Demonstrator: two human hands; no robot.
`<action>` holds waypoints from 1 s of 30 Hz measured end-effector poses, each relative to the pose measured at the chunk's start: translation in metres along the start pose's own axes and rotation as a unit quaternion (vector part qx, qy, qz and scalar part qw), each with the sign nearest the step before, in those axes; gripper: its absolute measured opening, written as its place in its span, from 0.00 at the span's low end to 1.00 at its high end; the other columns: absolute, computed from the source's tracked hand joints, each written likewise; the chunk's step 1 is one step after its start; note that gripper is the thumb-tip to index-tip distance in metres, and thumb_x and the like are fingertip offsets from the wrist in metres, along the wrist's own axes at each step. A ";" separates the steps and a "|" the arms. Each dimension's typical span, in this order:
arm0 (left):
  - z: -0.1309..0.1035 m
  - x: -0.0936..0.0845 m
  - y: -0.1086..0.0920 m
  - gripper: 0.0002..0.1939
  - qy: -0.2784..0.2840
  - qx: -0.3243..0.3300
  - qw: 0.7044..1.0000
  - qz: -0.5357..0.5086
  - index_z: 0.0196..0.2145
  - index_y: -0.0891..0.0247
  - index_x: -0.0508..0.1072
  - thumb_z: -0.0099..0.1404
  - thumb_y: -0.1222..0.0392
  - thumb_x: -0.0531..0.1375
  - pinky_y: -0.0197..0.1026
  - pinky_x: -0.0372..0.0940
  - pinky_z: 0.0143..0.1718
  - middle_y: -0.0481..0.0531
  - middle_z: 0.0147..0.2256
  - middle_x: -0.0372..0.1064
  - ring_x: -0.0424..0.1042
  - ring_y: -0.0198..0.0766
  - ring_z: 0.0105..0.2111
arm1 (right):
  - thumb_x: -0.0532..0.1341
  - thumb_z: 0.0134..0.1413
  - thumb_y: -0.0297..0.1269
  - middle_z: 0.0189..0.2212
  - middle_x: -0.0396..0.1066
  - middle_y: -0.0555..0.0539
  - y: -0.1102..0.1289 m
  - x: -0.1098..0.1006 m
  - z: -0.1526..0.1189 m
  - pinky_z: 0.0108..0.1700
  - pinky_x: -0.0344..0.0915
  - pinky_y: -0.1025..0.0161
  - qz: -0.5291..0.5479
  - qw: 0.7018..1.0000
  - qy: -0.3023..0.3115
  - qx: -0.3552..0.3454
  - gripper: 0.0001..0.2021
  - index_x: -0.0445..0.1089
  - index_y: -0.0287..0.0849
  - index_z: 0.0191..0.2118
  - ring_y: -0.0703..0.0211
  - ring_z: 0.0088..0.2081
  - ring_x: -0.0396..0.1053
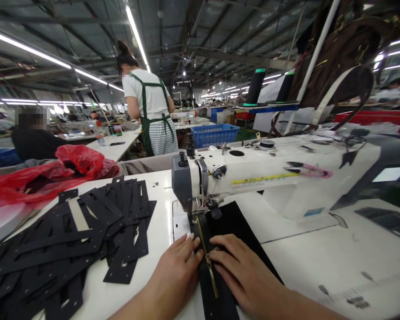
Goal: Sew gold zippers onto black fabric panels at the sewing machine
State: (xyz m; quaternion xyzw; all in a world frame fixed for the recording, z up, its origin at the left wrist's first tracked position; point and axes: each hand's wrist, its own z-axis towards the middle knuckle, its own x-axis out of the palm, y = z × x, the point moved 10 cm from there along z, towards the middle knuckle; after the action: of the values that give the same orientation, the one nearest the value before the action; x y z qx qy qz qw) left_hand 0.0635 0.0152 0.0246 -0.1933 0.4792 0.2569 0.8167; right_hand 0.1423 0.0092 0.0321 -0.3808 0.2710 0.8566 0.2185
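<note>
A black strip with a gold-toothed zipper [202, 235] runs lengthwise under the needle area of a white sewing machine [253, 171]. Beneath its right side lies a larger black panel [231, 218]. My left hand [180, 264] rests on the strip's left edge, fingertips down near the needle plate [180, 222]. To the right of the teeth, my right hand [243, 266] lies on the strip with fingers apart. Its fingertips touch the area around the zipper slider [208, 257]; whether they grip the pull is unclear.
Flat black cut pieces with slots [70, 240] are heaped on the left of the table, beside a red plastic bag [76, 164]. Pink-handled snips [310, 170] lie on the machine arm. Behind stand a blue basket [215, 134] and a person in a green apron [150, 106].
</note>
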 end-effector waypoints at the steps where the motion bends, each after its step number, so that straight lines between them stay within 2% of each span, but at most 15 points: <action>1: -0.005 -0.001 -0.006 0.19 -0.002 0.007 1.000 0.006 0.45 0.67 0.69 0.57 0.72 0.50 0.52 0.64 0.50 0.61 0.47 0.68 0.67 0.47 0.49 | 0.51 0.58 0.30 0.42 0.67 0.41 0.011 -0.002 -0.006 0.46 0.64 0.55 -0.026 0.999 -0.011 -0.038 0.09 0.67 0.39 0.40 0.53 0.43 0.64; 3: -0.014 0.000 -0.016 0.21 -0.005 0.018 1.000 0.012 0.50 0.69 0.65 0.58 0.72 0.49 0.49 0.63 0.51 0.63 0.50 0.66 0.64 0.46 0.52 | 0.49 0.61 0.37 0.40 0.71 0.41 0.031 0.000 -0.020 0.45 0.64 0.56 -0.086 0.990 -0.030 -0.109 0.14 0.69 0.36 0.41 0.52 0.43 0.66; 5: -0.022 0.002 -0.020 0.22 -0.009 0.019 1.000 0.006 0.52 0.70 0.62 0.60 0.72 0.49 0.46 0.62 0.52 0.63 0.51 0.65 0.62 0.44 0.53 | 0.48 0.63 0.41 0.40 0.72 0.40 0.042 0.007 -0.031 0.42 0.66 0.57 -0.138 0.979 -0.037 -0.146 0.18 0.70 0.33 0.41 0.51 0.43 0.67; 8: -0.029 0.004 -0.023 0.19 -0.036 0.032 0.999 0.000 0.50 0.71 0.64 0.61 0.71 0.48 0.47 0.61 0.53 0.64 0.50 0.65 0.62 0.44 0.53 | 0.47 0.62 0.37 0.42 0.72 0.38 0.045 0.016 -0.035 0.40 0.66 0.58 -0.162 0.976 -0.028 -0.142 0.18 0.71 0.31 0.41 0.51 0.44 0.67; 12: -0.029 0.007 -0.028 0.16 -0.057 0.056 0.996 0.034 0.45 0.69 0.68 0.63 0.71 0.46 0.53 0.59 0.54 0.61 0.47 0.69 0.67 0.44 0.49 | 0.46 0.58 0.26 0.41 0.72 0.38 0.049 0.012 -0.032 0.39 0.66 0.57 -0.174 0.973 -0.020 -0.153 0.17 0.72 0.30 0.41 0.49 0.43 0.68; 14: -0.026 0.004 -0.031 0.15 -0.058 0.061 0.995 0.047 0.43 0.70 0.69 0.64 0.71 0.46 0.54 0.59 0.54 0.61 0.44 0.71 0.69 0.44 0.47 | 0.46 0.56 0.24 0.42 0.72 0.38 0.050 0.012 -0.031 0.39 0.66 0.57 -0.172 0.972 -0.009 -0.158 0.17 0.71 0.31 0.41 0.50 0.43 0.67; 17: -0.020 -0.003 -0.037 0.14 -0.011 0.060 0.997 0.040 0.43 0.72 0.69 0.61 0.70 0.49 0.53 0.61 0.52 0.63 0.45 0.70 0.69 0.47 0.46 | 0.46 0.57 0.23 0.41 0.72 0.37 0.050 0.009 -0.031 0.42 0.65 0.57 -0.150 0.977 -0.017 -0.150 0.17 0.72 0.30 0.40 0.50 0.43 0.67; 21: -0.015 -0.010 -0.036 0.20 0.062 0.006 0.998 -0.021 0.45 0.70 0.69 0.53 0.66 0.54 0.54 0.58 0.54 0.64 0.48 0.67 0.68 0.49 0.48 | 0.46 0.58 0.24 0.39 0.72 0.37 0.050 0.002 -0.030 0.43 0.64 0.57 -0.097 0.985 -0.045 -0.132 0.17 0.72 0.30 0.38 0.50 0.41 0.67; 23: -0.013 -0.012 -0.031 0.20 0.058 -0.030 0.996 -0.053 0.44 0.67 0.70 0.52 0.65 0.55 0.54 0.56 0.55 0.61 0.46 0.69 0.69 0.47 0.46 | 0.47 0.57 0.25 0.37 0.72 0.39 0.044 0.000 -0.021 0.44 0.63 0.58 -0.033 0.995 -0.014 -0.092 0.15 0.71 0.32 0.37 0.53 0.40 0.67; 25: -0.009 -0.011 -0.023 0.16 0.050 -0.067 0.994 -0.071 0.41 0.64 0.71 0.52 0.64 0.58 0.53 0.57 0.54 0.57 0.42 0.71 0.71 0.45 0.42 | 0.49 0.55 0.25 0.35 0.72 0.43 0.030 0.002 -0.008 0.43 0.63 0.61 0.046 0.997 0.055 -0.026 0.13 0.71 0.36 0.36 0.56 0.38 0.67; 29: 0.002 -0.002 -0.003 0.00 0.072 -0.128 0.988 -0.044 0.27 0.63 0.71 0.54 0.64 0.61 0.49 0.64 0.47 0.49 0.27 0.72 0.72 0.40 0.28 | 0.52 0.55 0.27 0.26 0.70 0.48 -0.005 0.011 0.016 0.33 0.60 0.65 0.108 0.963 0.216 0.120 0.10 0.70 0.38 0.28 0.61 0.30 0.66; 30: 0.005 -0.002 0.001 0.04 0.075 -0.136 0.987 -0.035 0.24 0.63 0.71 0.56 0.65 0.60 0.48 0.65 0.45 0.48 0.23 0.71 0.72 0.39 0.26 | 0.53 0.54 0.28 0.23 0.68 0.50 -0.011 0.011 0.020 0.29 0.58 0.67 0.110 0.954 0.242 0.136 0.11 0.70 0.38 0.26 0.62 0.26 0.65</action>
State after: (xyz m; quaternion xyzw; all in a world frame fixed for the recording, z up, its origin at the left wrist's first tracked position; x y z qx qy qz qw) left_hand 0.0659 0.0185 0.0287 -0.3379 0.4929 0.2752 0.7531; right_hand 0.1310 0.0321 0.0319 -0.5116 0.4698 0.7123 0.1008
